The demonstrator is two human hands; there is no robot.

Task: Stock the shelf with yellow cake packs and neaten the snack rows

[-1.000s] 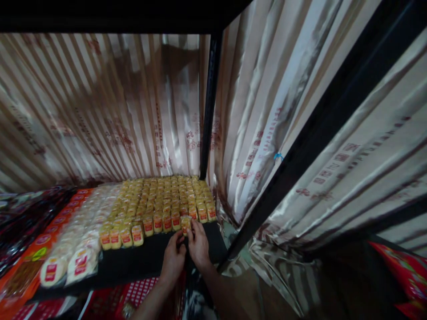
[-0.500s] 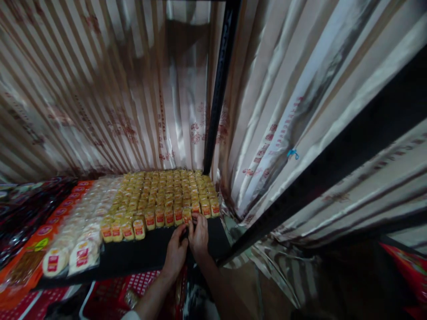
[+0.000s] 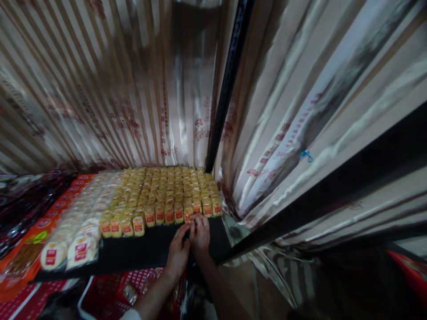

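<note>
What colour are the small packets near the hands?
The small packets are yellow, front labels red; head view.

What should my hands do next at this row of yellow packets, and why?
Probably ease the right hand back from the yellow packet at its fingertips. That packet appears roughly in line with the neighbouring packets, so it seems to need little adjusting. Its lower edge is hidden, so I can't tell whether the hand grips it.

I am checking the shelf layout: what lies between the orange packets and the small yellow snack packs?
Between the orange packets and the small yellow snack packs lie rows of clear-wrapped round white snacks, as the head view shows.
</note>
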